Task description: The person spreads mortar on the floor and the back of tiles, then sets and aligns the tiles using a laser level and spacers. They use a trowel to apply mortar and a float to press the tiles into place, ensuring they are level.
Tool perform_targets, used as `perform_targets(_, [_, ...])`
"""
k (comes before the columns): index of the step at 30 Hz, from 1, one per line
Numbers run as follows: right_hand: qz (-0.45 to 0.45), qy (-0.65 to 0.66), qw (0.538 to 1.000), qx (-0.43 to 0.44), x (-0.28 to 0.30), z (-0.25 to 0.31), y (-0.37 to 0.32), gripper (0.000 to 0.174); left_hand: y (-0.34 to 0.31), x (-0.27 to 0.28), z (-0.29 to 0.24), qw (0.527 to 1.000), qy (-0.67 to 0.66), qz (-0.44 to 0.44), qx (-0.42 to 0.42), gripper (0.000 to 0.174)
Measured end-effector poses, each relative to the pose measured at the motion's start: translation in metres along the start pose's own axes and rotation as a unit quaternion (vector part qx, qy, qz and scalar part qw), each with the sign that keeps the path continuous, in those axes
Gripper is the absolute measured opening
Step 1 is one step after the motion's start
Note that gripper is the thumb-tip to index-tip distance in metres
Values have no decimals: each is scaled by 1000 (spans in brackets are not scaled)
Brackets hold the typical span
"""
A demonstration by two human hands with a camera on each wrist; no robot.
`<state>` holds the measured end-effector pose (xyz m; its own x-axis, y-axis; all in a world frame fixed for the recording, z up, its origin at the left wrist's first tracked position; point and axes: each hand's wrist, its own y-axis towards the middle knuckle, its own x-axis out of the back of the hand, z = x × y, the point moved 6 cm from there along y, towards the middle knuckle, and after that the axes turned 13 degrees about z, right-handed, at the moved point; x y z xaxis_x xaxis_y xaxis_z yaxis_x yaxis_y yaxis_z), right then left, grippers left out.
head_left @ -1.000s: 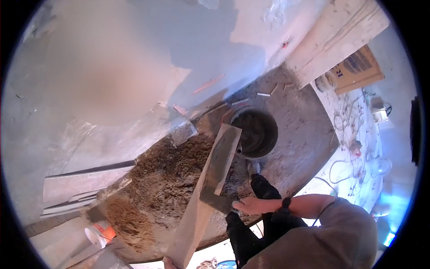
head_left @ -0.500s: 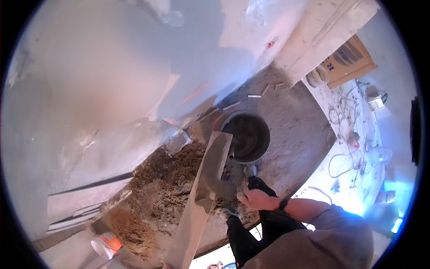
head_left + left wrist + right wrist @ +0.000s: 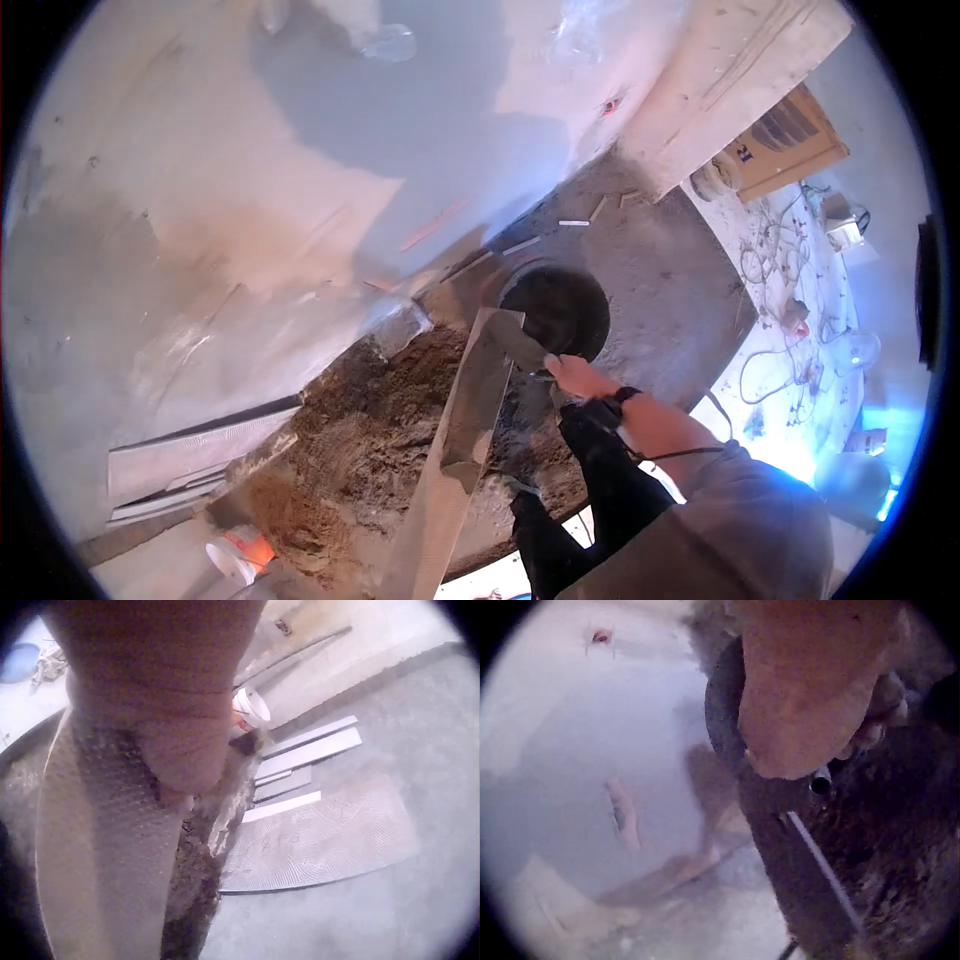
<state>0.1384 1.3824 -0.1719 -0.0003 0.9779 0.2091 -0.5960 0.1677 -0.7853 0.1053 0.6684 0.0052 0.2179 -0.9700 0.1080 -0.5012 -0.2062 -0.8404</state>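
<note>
A long, pale strip with a textured face (image 3: 425, 530) slants up from the bottom edge in the head view, grey mortar (image 3: 475, 400) covering its upper part. My left hand (image 3: 184, 742) grips the strip's edge in the left wrist view; the head view does not show that hand. With curled fingers, my right hand (image 3: 582, 377) holds a flat grey trowel (image 3: 522, 346) over the strip's top end, beside a round bucket of dark mix (image 3: 555, 305). In the right wrist view the right hand (image 3: 810, 694) hides most of the trowel's handle.
Rough brown mortar (image 3: 370, 440) lies left of the strip, along the wall. Ridged grey and white pieces (image 3: 200, 455) rest farther left, near a white-and-orange bucket (image 3: 240, 553). A cardboard box (image 3: 795, 145) and loose cables (image 3: 765, 370) are at the right.
The right hand has moved the trowel from the strip's middle up to its top end, beside the bucket. The left fingertips at the bottom edge have gone out of the head view.
</note>
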Motion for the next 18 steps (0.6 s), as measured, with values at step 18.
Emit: perform_targets(18, [245, -11, 965, 92, -139, 127, -16, 67, 14, 10, 37, 999, 29, -8, -44, 69])
